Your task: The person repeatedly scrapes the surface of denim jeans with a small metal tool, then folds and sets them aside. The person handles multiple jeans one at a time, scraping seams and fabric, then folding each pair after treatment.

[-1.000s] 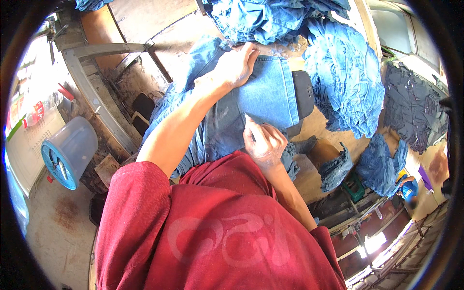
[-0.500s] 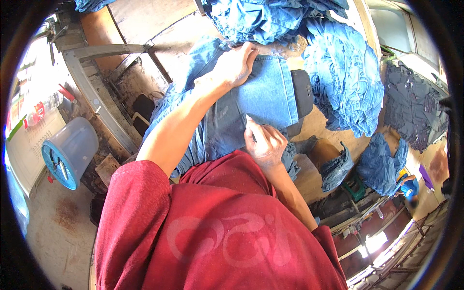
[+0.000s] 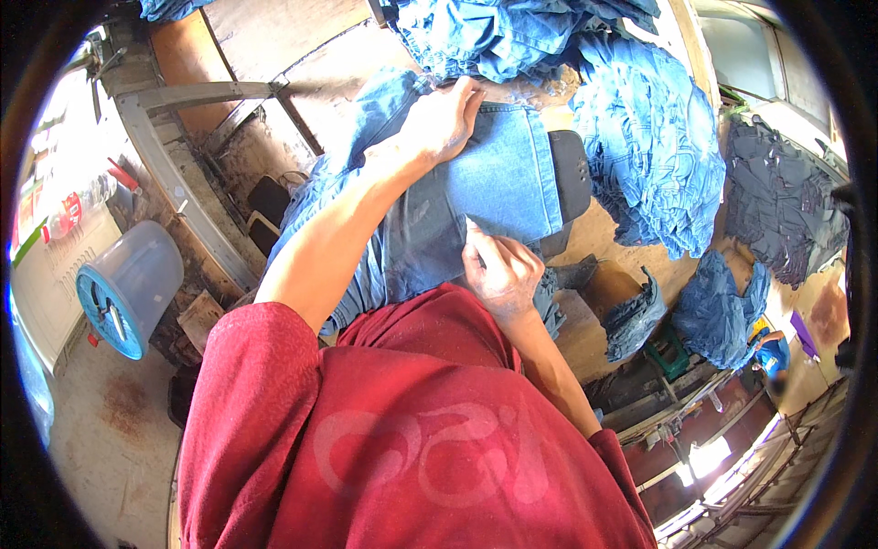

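Note:
A light-blue jeans leg [image 3: 508,169] lies drawn over a dark, round-ended board [image 3: 571,174], whose end sticks out past the hem. Across the leg runs a darker grey band [image 3: 419,229] with a straight edge; I cannot tell whether it is a sheet or a shadow. My left hand [image 3: 441,121] reaches over the leg, its fingers curled at the far edge of the denim. Closer to me, my right hand [image 3: 501,273] is closed, thumb and forefinger pinching at the near side beside the band. The rest of the jeans bunches under my left forearm.
Heaped jeans [image 3: 503,41] lie at the far side, and a stack of jeans [image 3: 649,146] hangs to the right. Dark garments [image 3: 786,201] are piled farther right. A clear bucket with a blue rim [image 3: 133,288] is at the left. Another person [image 3: 774,352] is in the distance.
Both hands keep nearly the same place and grip on the denim. The whole view has shifted very slightly.

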A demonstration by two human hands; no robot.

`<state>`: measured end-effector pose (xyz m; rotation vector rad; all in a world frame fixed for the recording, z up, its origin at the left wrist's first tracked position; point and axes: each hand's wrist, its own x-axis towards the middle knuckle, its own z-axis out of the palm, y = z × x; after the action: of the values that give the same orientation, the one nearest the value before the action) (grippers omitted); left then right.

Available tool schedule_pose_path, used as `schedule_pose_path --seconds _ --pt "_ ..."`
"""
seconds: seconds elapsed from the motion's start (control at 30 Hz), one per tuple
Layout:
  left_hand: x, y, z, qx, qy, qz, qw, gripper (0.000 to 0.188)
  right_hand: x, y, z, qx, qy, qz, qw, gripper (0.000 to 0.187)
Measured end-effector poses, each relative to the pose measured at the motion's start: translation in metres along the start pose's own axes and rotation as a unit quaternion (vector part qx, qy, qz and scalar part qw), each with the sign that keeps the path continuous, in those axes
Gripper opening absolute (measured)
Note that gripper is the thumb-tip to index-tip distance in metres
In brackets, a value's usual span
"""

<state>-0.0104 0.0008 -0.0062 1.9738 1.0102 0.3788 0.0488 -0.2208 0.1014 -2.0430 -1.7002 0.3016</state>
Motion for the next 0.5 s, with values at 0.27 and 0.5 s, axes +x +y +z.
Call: schedule_pose_path --seconds 0.27,0.5 --pt "0.0009 0.0006 0.0007 0.007 -0.003 -0.006 1.000 0.023 0.0018 0.0008 0.0002 0.042 0.035 0.010 0.998 0.017" --pt "-0.0007 0.0000 0.0009 0.007 -0.015 -0.023 1.000 0.024 0.0009 -0.0022 -0.0029 0.015 0.026 -0.004 1.000 0.014"
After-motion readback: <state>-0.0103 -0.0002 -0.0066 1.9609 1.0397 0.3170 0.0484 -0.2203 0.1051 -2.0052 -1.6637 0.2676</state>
